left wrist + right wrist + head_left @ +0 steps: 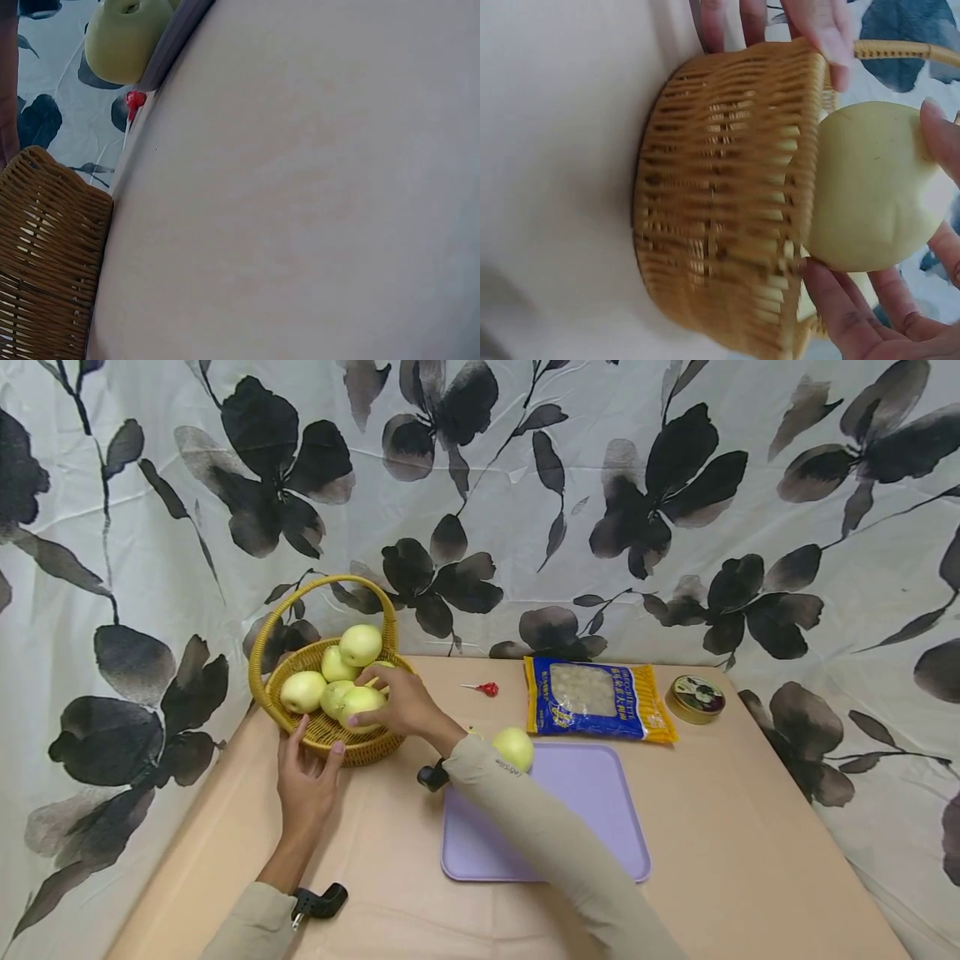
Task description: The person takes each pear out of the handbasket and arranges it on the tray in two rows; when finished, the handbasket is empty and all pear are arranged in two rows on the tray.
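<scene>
Sleeves: two beige sleeves sit nearest the head camera, each with a small black device at the wrist.
Right hand (pixel 401 703): reaches into the basket, thumb and fingers curled round the front pear (pixel 362 704); the right wrist view shows fingertips (pixel 832 296) cupping the fruit (pixel 870 187) above the rim.
Front pear: at the near edge of the basket, touching the other pears behind it.
Left hand (pixel 306 777): against the basket's near wall, fingers spread and fairly straight, thumb up by the rim; it steadies rather than grips.
Basket (pixel 360 749): yellow woven wicker with a hoop handle, standing on the tan table (pixel 750 827).
Other pears (pixel 360 645): piled in the basket, behind the held one.
Loose pear (pixel 513 748): right of the basket, at the far edge of the lilac tray (pixel 592 810).
Further right of the basket: a small red item (pixel 487 688), a blue and yellow packet (pixel 596 699), then a round tin (pixel 696 698).
Doing it well: I judge the pear wants a full, soft grasp and a straight lift clear of the rim and handle, with the basket kept pinned.
Right wrist view only: the weave (pixel 720 217) close up, with the other hand's fingertips at its far side.
Left wrist view only: mostly bare table, a basket corner (pixel 45 255) and the loose pear (pixel 124 37); no fingers show.
</scene>
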A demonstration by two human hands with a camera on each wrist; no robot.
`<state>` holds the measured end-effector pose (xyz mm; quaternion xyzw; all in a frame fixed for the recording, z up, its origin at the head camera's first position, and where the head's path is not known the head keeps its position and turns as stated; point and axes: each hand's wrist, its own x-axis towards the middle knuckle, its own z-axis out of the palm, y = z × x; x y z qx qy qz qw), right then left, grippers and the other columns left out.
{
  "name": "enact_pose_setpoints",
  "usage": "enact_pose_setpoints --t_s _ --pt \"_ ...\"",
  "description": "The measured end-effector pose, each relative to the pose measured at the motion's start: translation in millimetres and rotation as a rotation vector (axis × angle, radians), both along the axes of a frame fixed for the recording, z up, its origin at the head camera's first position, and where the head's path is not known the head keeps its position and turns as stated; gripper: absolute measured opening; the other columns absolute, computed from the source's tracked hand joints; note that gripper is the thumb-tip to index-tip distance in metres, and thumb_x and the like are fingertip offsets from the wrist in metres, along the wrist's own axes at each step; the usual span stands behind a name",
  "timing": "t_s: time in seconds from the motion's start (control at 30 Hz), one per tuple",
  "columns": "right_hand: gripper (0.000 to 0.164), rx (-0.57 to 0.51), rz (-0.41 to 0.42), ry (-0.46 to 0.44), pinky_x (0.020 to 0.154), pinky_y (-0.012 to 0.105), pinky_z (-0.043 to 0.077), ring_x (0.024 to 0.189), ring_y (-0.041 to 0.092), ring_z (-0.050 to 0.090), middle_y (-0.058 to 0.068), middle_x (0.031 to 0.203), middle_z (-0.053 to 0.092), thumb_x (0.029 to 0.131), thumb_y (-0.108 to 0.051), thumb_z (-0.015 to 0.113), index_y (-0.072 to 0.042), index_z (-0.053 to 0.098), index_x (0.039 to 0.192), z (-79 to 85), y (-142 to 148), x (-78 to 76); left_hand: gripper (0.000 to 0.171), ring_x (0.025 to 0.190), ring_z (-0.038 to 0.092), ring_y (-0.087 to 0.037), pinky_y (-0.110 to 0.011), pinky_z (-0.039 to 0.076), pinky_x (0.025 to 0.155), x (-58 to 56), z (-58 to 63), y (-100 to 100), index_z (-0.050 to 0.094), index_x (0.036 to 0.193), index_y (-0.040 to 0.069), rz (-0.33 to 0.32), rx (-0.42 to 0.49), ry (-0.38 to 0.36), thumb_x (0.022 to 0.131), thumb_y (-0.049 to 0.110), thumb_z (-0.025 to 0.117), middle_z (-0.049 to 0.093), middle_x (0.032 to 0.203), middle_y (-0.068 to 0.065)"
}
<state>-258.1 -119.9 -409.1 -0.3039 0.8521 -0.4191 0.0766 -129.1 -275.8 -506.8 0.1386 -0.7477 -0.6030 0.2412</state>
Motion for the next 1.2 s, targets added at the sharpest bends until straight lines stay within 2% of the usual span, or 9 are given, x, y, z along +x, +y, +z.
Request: enact_pose_setpoints --t_s 0.1,0.17,0.3,0.47,0.67,0.77,0.87,1.03,1.2 --pt "0.056 -0.049 0.007 0.023 0.092 0.028 0.059 0.117 0.017 0.067 0.000 0.129 0.071 0.077 -0.033 0.098 -0.022 0.071 0.125 1.9 15 -1.4 0.073 0.163 0.024 -0.028 -0.044 0.038 0.128 -0.4 0.1 1 0.034 0.167 0.028 0.003 0.004 -0.001 0.104 0.024 0.071 0.006 0.180 0.004" --pt "0.058 -0.084 0.011 0.029 0.096 0.030 0.060 0.116 0.017 0.067 0.001 0.129 0.070 0.077 -0.031 0.099 -0.021 0.072 0.127 2.8 27 -1.4 0.073 0.163 0.024 -0.027 -0.043 0.038 0.128 -0.5 -0.1 1 0.034 0.167 0.029 0.005 0.007 -0.002 0.104 0.023 0.071 0.008 0.179 0.003" --pt "0.060 -0.148 0.005 0.031 0.100 0.036 0.062 0.116 0.021 0.068 0.003 0.131 0.066 0.076 -0.026 0.099 -0.020 0.072 0.129 3.0 51 0.7 0.073 0.163 0.023 -0.025 -0.046 0.037 0.128 -1.8 -1.0 0 0.034 0.166 0.031 0.005 0.011 -0.009 0.104 0.023 0.071 0.013 0.178 0.001" --pt "0.060 -0.210 -0.010 0.009 0.101 0.044 0.063 0.119 0.029 0.069 0.006 0.133 0.063 0.077 -0.021 0.099 -0.018 0.072 0.131 3.7 84 6.6 0.074 0.164 0.022 -0.024 -0.046 0.037 0.129 -1.8 -1.0 -1 0.034 0.166 0.030 0.007 0.014 -0.007 0.103 0.022 0.072 0.015 0.178 -0.001" --pt "0.061 -0.218 -0.058 0.053 0.102 0.038 0.062 0.120 0.025 0.067 0.003 0.127 0.065 0.075 -0.020 0.099 -0.021 0.073 0.130 1.9 125 11.3 0.074 0.164 0.022 -0.022 -0.039 0.038 0.128 -0.7 -0.7 -1 0.034 0.167 0.029 0.004 0.004 -0.027 0.103 0.026 0.072 0.018 0.177 0.000" --pt "0.059 -0.221 -0.074 0.063 0.105 0.042 0.062 0.122 0.024 0.065 0.003 0.126 0.064 0.076 -0.019 0.099 -0.021 0.073 0.130 0.7 144 14.2 0.075 0.163 0.023 -0.021 -0.038 0.038 0.128 0.0 -0.4 -1 0.033 0.168 0.026 0.002 -0.002 -0.031 0.103 0.027 0.072 0.019 0.176 -0.001" --pt "0.059 -0.235 -0.085 0.061 0.106 0.047 0.061 0.123 0.025 0.065 0.004 0.128 0.064 0.077 -0.019 0.098 -0.021 0.073 0.130 -0.6 164 17.8 0.075 0.164 0.023 -0.021 -0.042 0.037 0.129 0.0 -0.4 -2 0.033 0.168 0.025 0.000 0.005 -0.030 0.103 0.026 0.072 0.019 0.176 -0.002" --pt "0.061 -0.252 -0.113 0.078 0.107 0.052 0.060 0.125 0.027 0.064 0.005 0.132 0.063 0.077 -0.017 0.098 -0.020 0.072 0.132 -7.7 202 21.1 0.075 0.164 0.020 -0.022 -0.053 0.034 0.130 -0.7 -0.8 -1 0.033 0.167 0.029 -0.009 0.018 -0.018 0.104 0.026 0.072 0.015 0.177 0.000" --pt "0.061 -0.245 -0.146 0.092 0.109 0.054 0.058 0.128 0.025 0.062 0.004 0.133 0.062 0.077 -0.016 0.097 -0.020 0.071 0.132 -16.7 237 22.0 0.075 0.164 0.020 -0.023 -0.055 0.034 0.130 -1.7 -1.9 -2 0.033 0.167 0.028 -0.008 0.013 -0.010 0.103 0.025 0.072 0.010 0.179 0.001"
